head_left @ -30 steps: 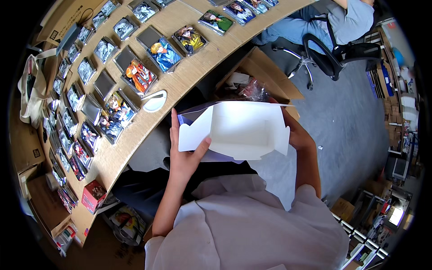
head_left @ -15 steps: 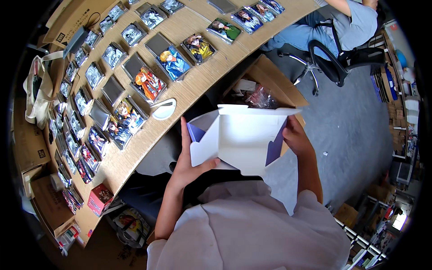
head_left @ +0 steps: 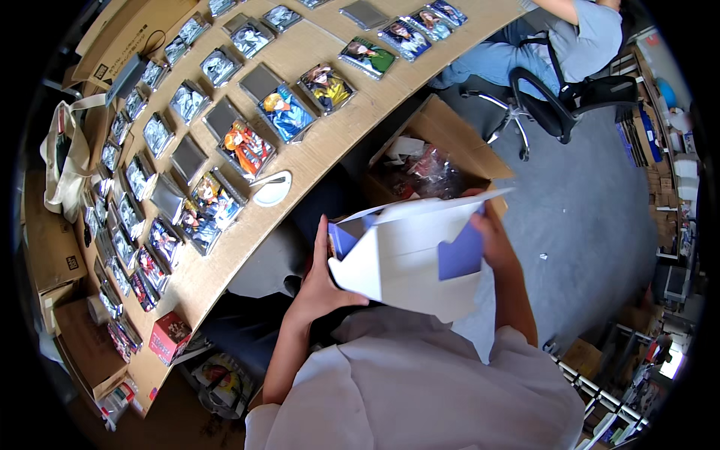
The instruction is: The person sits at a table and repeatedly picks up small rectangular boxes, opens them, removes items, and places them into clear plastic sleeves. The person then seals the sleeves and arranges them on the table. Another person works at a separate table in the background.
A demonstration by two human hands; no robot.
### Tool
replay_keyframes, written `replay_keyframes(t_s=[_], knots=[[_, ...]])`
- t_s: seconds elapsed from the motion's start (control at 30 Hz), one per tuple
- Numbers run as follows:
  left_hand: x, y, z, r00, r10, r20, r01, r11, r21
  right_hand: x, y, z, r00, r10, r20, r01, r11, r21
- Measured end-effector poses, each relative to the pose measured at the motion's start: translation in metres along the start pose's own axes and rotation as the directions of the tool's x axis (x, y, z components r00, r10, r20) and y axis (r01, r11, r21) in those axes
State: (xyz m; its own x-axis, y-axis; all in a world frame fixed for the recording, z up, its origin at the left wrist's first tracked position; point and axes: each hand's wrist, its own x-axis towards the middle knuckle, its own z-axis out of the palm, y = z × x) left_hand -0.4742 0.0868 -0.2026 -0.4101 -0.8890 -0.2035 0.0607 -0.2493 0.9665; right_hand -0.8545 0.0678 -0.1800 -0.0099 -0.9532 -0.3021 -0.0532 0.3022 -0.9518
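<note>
Between my hands is an unfolded-looking cardboard box, white inside with purple-blue flaps. My left hand grips its left side, the thumb lying along the near edge and the fingers up the outer side. On the opposite side, my right hand grips the box near a blue flap; part of its fingers is hidden behind the cardboard. The box is tilted in front of my chest, off the table, with its flaps standing out at several angles. Whether anything lies inside it cannot be seen.
Rows of stacked illustrated cards cover the wooden table at left, with a white scoop-like tray near its edge. An open carton with crumpled plastic stands beyond my box. A red box sits at the corner. Another person sits far right.
The box has tipped, its far edge lowering toward me and its near flap swinging down. My left hand has shifted slightly right; more of the carton behind now shows.
</note>
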Motion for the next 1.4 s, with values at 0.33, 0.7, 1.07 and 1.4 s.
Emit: replay_keyframes(t_s=[0.33,0.7,1.07,1.4], knots=[[-0.021,0.010,0.000,1.000,0.014,0.017,-0.013,0.998,-0.063,0.005,-0.035,0.062,0.950,-0.279,0.141,0.311,0.799,-0.515],[-0.077,0.049,0.013,0.963,-0.014,-0.269,0.008,1.000,-0.023,-0.026,-0.057,0.134,0.896,-0.308,0.320,0.413,0.311,-0.856],[-0.060,-0.046,-0.014,0.862,0.049,-0.505,0.109,0.955,0.278,-0.014,-0.049,0.107,0.914,-0.285,0.290,0.406,0.685,-0.605],[-0.021,-0.062,-0.002,0.796,-0.040,-0.604,0.016,0.999,-0.046,0.020,-0.017,0.067,0.906,-0.180,0.382,0.263,0.948,-0.178]])
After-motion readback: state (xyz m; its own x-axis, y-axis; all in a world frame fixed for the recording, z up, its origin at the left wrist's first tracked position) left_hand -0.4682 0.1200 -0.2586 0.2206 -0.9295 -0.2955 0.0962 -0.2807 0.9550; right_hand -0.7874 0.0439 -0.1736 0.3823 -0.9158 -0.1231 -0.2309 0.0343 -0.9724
